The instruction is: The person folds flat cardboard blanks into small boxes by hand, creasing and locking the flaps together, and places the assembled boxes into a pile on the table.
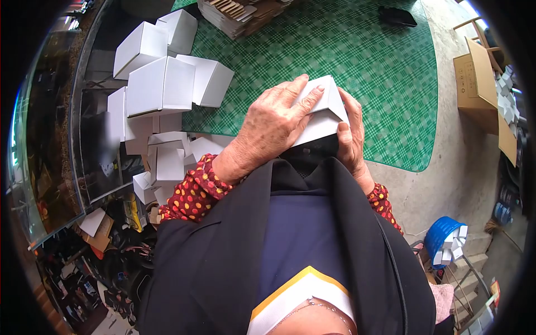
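Observation:
A small white cardboard box point(319, 127) is held between my two hands at the near side of the green checked table cover point(391, 100). My left hand point(273, 117) lies over its left side, with fingers pressing on the upper panel. Along the right side, my right hand point(352, 131) grips it, fingers behind and thumb toward me. A folded edge shows between the panels. The box's underside and far side are hidden.
Several white boxes point(162, 84) are piled at the table's left. Flat cardboard pieces point(234, 17) are stacked at the far edge, and a black object point(397, 17) lies far right. A carton point(474, 84) and a blue basket point(438, 237), both with white boxes, stand right.

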The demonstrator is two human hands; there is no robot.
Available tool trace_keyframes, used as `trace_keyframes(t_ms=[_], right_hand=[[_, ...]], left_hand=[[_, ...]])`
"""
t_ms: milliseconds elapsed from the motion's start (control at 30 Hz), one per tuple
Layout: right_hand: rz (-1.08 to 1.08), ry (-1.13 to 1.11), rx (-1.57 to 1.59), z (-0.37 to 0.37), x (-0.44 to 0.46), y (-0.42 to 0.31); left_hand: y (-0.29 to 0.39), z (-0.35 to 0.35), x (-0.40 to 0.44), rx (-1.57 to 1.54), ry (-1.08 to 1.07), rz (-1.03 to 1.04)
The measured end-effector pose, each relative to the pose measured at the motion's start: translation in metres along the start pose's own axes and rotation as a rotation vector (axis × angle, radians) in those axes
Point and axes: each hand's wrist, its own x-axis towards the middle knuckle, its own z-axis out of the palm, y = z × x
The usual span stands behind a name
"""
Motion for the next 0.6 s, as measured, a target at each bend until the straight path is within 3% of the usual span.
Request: trace_keyframes(t_ms=[600], right_hand=[[-0.114, 0.033, -0.086, 0.005, 0.000, 0.004]], left_hand=[[0.011, -0.008, 0.008, 0.118, -0.183, -0.055]])
